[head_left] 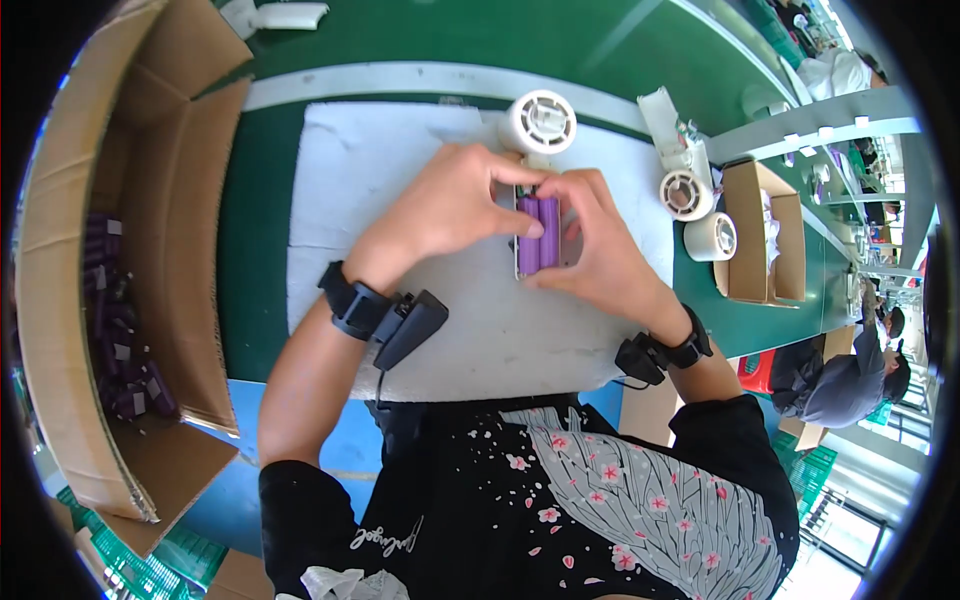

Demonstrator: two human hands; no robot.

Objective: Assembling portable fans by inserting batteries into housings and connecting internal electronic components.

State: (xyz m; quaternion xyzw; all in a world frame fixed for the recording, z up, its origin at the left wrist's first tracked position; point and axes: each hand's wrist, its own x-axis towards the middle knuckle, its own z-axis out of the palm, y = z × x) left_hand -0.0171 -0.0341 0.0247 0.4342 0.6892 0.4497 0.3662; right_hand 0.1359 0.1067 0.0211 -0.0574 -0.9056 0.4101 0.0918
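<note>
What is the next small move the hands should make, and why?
Perhaps the left hand should press the purple cells gently while the right hand steadies them: the left thumb lies on the cells, and the right thumb sits near their lower end.

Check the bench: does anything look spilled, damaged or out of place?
Nothing looks clearly spilled or damaged. The purple pieces in the big carton at left lie jumbled, unlike the purple pair lying side by side between the left hand and right hand.
</note>
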